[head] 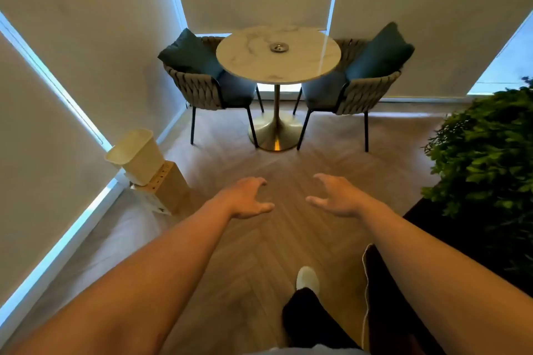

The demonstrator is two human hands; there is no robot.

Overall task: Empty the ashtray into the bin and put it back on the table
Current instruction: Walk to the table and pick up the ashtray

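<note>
Bare forearms, dark trousers, one pale shoe

Both arms were bare from the wrist to the lower edge of the view, with no sleeve, watch or ring to be seen on the left hand (247, 199) or the right hand (336, 196). Black trousers (308, 317) covered the leg below, ending at a white shoe (308, 279) with a rounded toe. A strip of pale grey garment (305, 350) showed at the bottom edge.
</note>
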